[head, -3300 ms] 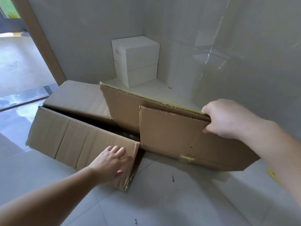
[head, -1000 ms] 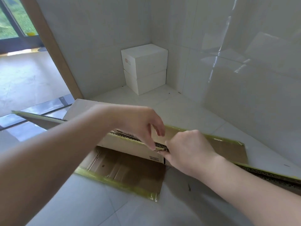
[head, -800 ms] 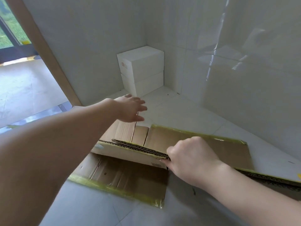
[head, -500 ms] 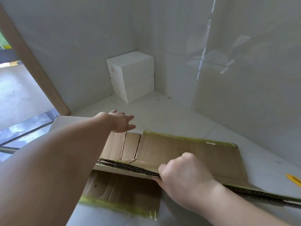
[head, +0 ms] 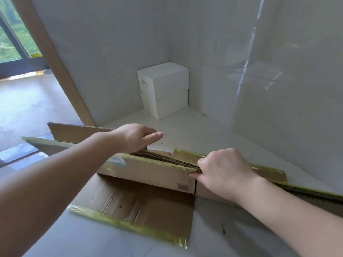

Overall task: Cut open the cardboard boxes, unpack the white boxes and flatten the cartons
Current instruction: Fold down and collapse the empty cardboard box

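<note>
You stood in a pale tiled corner, the glossy wall (head: 278, 71) on your right carrying blurred reflections and a wooden door frame (head: 55, 67) slanting down on your left, with a window (head: 13, 38) beyond it cut off by the picture's edge. Two white boxes (head: 164, 89) sat stacked against the corner, one squarely on the other; a small label on the upper one was too small to read.

The carton (head: 148, 173) lay collapsed on the floor (head: 213, 130) in front of you, well apart from the white boxes, its tape-edged flaps spread toward you and away. Your right hand (head: 222, 171) gripped its raised corrugated edge, thumb below and fingers curled over the top; the fingertips were hidden behind the cardboard. Your left hand (head: 135, 138) reached across the far side of the carton with its fingers straight and together, holding nothing; whether the palm touched the cardboard could not be told, since the hand itself covered that spot. Your right forearm hid part of the carton's right end, which ran out of view. A printed mark near the carton's front corner was blurred.
</note>
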`<state>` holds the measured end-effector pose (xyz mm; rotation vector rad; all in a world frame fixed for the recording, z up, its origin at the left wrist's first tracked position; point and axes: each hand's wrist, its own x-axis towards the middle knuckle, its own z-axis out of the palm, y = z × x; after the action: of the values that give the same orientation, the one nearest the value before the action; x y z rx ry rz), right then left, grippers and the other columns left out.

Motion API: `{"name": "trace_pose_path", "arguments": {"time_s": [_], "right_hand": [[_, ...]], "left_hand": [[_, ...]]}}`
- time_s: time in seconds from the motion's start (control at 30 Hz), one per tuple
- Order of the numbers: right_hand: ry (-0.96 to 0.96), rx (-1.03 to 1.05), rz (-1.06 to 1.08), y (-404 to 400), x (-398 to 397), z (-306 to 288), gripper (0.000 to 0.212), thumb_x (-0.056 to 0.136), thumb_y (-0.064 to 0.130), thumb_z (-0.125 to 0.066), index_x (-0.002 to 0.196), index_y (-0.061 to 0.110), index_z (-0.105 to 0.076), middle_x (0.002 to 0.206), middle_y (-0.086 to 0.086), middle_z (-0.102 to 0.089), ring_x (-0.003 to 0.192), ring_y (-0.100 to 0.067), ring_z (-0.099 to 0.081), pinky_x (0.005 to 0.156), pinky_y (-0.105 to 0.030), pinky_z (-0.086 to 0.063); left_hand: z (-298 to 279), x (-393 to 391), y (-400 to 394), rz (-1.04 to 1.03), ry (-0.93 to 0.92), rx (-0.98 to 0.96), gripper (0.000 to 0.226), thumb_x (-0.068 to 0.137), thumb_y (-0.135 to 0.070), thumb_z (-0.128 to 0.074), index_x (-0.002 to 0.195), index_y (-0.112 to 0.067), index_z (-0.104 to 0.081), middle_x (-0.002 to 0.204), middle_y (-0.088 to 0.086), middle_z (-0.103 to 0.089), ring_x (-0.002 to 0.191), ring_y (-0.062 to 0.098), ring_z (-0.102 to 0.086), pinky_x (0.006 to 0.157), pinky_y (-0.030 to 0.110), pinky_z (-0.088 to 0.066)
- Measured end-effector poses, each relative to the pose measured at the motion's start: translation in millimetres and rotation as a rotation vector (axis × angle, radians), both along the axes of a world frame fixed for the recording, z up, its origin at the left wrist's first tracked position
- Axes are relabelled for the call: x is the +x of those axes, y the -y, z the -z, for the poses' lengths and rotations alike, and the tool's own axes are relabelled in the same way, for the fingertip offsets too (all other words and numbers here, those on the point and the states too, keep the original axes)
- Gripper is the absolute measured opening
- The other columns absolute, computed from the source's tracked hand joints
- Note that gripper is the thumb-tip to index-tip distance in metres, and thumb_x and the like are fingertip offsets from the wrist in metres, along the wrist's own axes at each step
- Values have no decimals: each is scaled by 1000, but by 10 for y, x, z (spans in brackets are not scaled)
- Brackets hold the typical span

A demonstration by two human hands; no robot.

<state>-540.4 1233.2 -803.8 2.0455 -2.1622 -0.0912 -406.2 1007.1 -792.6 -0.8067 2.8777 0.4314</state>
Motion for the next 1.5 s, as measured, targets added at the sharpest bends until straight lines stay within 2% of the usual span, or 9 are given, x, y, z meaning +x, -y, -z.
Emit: {"name": "trace_pose_path", "arguments": {"time_s": [0.1, 0.2, 0.4, 0.5, 0.67, 0.9, 1.03, 1.3, 1.5], "right_hand": [[-50, 13, 43, 69, -40, -34, 40, 99, 52, -32, 92, 22, -59, 99, -3, -65, 94, -26, -62, 62, -30, -33], [-85, -7, 42, 77, -26, -68, 42, 98, 52, -33, 97, 20, -61, 99, -3, -65, 95, -26, -63, 64, -29, -33], [35, 9, 114, -10, -70, -75, 34, 89, 60, -48, 95, 27, -54, 99, -1, -64, 92, -25, -60, 69, -30, -42], [165, 140, 305, -140, -331, -208, 63, 79, 40, -69, 133, 29, -40, 113, 0, -64, 103, -24, -59, 82, -33, -49], [137, 12, 396, -241, -651, -722, 2, 83, 15, -58, 84, 16, -56, 83, -3, -59, 87, -28, -58, 65, -31, -45], [-190, -224, 538, -333, -745, -2555, 26, 87, 9, -54, 67, 17, -40, 67, 0, -40, 77, -29, -53, 61, -30, -38], [-266, -200, 579, -461, -447, -3103, 25, 80, 1, -49, 64, 17, -36, 65, 0, -38, 71, -28, -47, 60, -30, -36], [-101, 283, 506, -215, 283, -2216, 21, 75, 1, -47, 58, 12, -40, 59, -3, -43, 48, -16, -40, 41, -21, -29], [120, 515, 372, -4, 635, -468, 21, 76, -1, -44, 60, 13, -40, 62, -3, -43, 52, -18, -42, 44, -24, -32]], "left_hand": [[-124, 311, -183, 52, 13, 102, 77, 69, -88, -35, 126, -38, -54, 111, -12, -65, 100, 11, -60, 92, 33, -47], [-65, 428, -271, 106, 128, -184, 64, 82, -54, -63, 139, -47, -32, 117, -14, -62, 99, 15, -59, 86, 31, -47], [66, 327, -339, 159, 63, -543, 25, 95, -42, -47, 115, -30, -55, 96, -1, -65, 91, 25, -58, 65, 29, -35], [-68, 320, -302, 146, 4, -527, 23, 96, -41, -46, 112, -27, -55, 90, 1, -66, 85, 27, -58, 64, 30, -35], [-739, 12, -161, 140, -121, -680, 25, 97, -40, -44, 108, -21, -56, 91, -3, -67, 84, 27, -60, 62, 29, -30], [-2555, -797, 29, 123, -371, -837, 23, 99, -36, -41, 111, -21, -54, 94, -1, -65, 83, 26, -57, 67, 31, -40], [-3042, -919, 28, 148, -516, -817, 21, 97, -34, -45, 112, -25, -58, 91, -1, -66, 85, 26, -58, 68, 30, -40], [-1781, -367, 218, 189, -458, -583, 33, 89, -17, -55, 116, -33, -66, 134, -18, -54, 115, 13, -57, 85, 22, -44], [-9, 282, 180, 113, -40, -465, 40, 89, -13, -46, 118, -35, -62, 112, -8, -66, 103, 22, -60, 85, 27, -47]]}}
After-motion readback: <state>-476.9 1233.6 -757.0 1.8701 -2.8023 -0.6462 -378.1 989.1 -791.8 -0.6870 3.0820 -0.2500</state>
